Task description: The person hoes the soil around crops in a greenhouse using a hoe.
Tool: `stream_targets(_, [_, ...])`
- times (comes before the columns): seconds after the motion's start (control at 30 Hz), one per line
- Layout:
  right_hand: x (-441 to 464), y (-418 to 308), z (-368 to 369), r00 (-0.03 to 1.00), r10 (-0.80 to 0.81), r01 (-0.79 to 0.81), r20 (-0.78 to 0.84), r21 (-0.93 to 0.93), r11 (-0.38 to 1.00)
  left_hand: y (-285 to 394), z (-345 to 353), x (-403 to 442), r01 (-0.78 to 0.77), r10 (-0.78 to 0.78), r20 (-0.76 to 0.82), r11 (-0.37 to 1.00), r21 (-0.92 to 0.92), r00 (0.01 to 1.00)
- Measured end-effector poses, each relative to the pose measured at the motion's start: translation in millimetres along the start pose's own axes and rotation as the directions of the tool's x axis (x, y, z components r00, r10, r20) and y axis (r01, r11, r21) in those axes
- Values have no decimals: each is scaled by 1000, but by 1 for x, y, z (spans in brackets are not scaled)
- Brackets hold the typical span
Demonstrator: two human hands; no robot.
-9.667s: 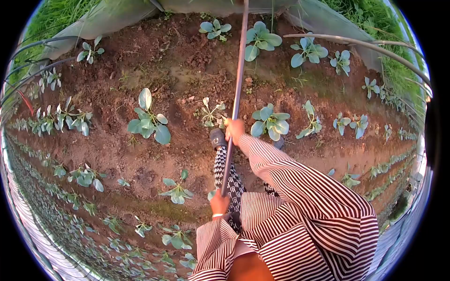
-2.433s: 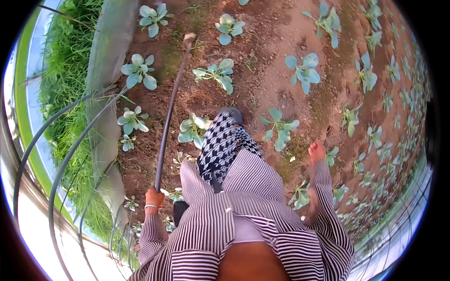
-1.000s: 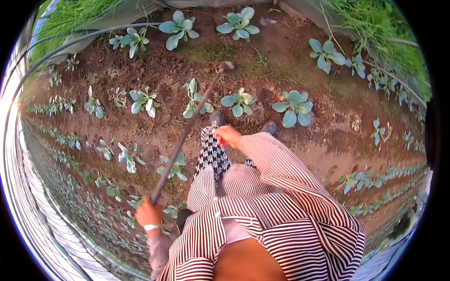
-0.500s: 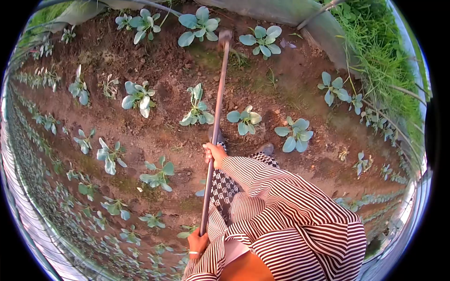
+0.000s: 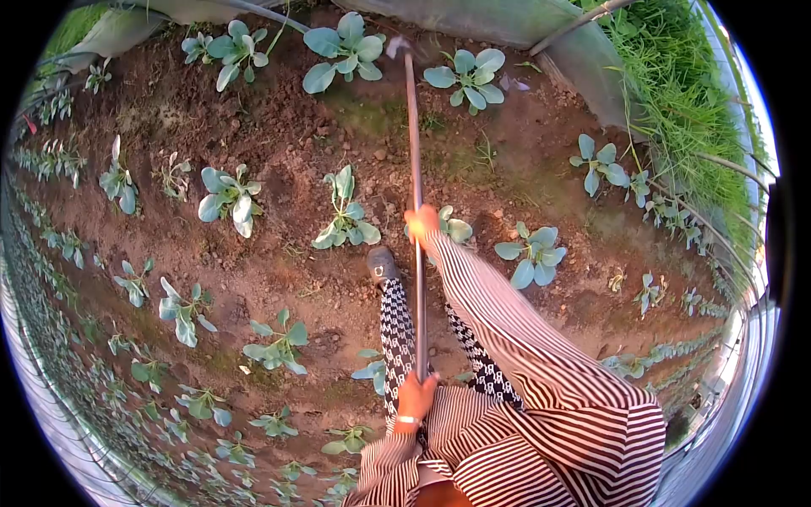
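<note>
A long-handled hoe [image 5: 414, 135] stretches away from me over the soil, its blurred metal head at the far end between two leafy young plants. My right hand [image 5: 422, 224] is closed around the middle of the handle, with the arm in a striped sleeve reaching forward. Lower down, near my waist, my left hand [image 5: 415, 399] grips the handle's near end; a pale band circles that wrist. Just beyond my right hand is a partly covered cabbage-like plant [image 5: 459, 230]. Left of the hoe head grows another plant [image 5: 345, 52], and to its right a third [image 5: 470, 79].
Rows of similar seedlings [image 5: 279, 342] fill the brown soil [image 5: 287, 144] on the left. My shoe [image 5: 383, 264] stands near a plant [image 5: 345, 211]. Plastic sheeting [image 5: 490, 25] borders the far side, tall grass [image 5: 676, 93] the right.
Both hands have moved forward with the hoe, the right arm now stretched further out. The handle has shifted right and stands straighter, and the hoe head has gone slightly farther away.
</note>
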State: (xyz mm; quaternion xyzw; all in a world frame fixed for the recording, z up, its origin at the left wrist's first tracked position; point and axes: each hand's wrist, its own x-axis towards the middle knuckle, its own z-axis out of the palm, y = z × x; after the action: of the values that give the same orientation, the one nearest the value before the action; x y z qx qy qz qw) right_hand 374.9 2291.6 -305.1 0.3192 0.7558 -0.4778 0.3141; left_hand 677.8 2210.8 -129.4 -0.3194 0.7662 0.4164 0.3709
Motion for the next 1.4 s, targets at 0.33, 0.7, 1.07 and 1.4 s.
stream_targets(0.33, [-86,18,51,928,239,-370,285,647,667,-50,-72,-65,169,-117,-275,970,173,954])
stream_targets(0.7, [-16,-81,-9,994,40,-95,104,599,795,-4,-22,58,61,-69,-77,993,-98,995])
stream_targets(1.07, [-48,13,29,919,266,-390,290,592,705,-22,-71,-52,87,-66,-144,986,143,987])
stream_targets(1.4, [-91,-26,4,986,-114,28,118,565,825,-84,-53,4,74,-35,145,961,-268,989])
